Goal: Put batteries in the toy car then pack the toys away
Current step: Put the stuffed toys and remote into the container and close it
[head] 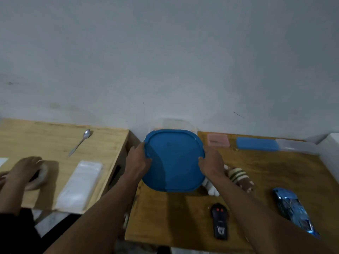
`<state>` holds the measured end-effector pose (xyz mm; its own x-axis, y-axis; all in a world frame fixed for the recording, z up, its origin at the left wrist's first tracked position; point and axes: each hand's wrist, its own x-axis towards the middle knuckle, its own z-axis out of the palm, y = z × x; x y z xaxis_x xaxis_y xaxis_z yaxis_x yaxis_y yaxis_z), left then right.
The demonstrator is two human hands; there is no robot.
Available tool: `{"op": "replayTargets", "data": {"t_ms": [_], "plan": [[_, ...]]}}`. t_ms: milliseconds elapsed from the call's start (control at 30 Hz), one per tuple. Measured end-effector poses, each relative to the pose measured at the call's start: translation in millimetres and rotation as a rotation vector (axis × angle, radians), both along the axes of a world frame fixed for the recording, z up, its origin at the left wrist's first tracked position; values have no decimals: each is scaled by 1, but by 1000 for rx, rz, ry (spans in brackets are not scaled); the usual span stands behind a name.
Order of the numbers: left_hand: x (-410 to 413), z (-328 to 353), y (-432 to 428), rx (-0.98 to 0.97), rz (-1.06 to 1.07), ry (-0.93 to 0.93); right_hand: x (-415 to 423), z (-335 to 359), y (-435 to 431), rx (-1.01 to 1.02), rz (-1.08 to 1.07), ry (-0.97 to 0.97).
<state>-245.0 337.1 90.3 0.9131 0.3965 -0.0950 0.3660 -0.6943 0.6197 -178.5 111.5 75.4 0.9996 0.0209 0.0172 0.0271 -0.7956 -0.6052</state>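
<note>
Left hand point(136, 159) and right hand point(211, 162) grip opposite edges of the blue lid point(174, 160) above the table point(275, 171).

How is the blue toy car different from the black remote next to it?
The toy car is shiny blue; the remote is black with two red buttons. The toy car looks longer than the remote. The toy car lies slanted, far to the right; the remote lies almost straight, nearer the middle. Both rest on the wooden table, untouched.
</note>
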Motion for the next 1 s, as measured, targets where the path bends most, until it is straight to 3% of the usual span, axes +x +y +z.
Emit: {"op": "replayTargets", "data": {"t_ms": [167, 433, 1000], "plan": [[-78, -17, -25, -7, 28, 2, -65, -21, -25, -59, 68, 96], [-147, -41, -27, 8, -4, 144, -136, -59, -41, 11, 111, 277], [-127, -85, -2, -68, -21, 351, -140, -101, -9, -88, 67, 365]]}}
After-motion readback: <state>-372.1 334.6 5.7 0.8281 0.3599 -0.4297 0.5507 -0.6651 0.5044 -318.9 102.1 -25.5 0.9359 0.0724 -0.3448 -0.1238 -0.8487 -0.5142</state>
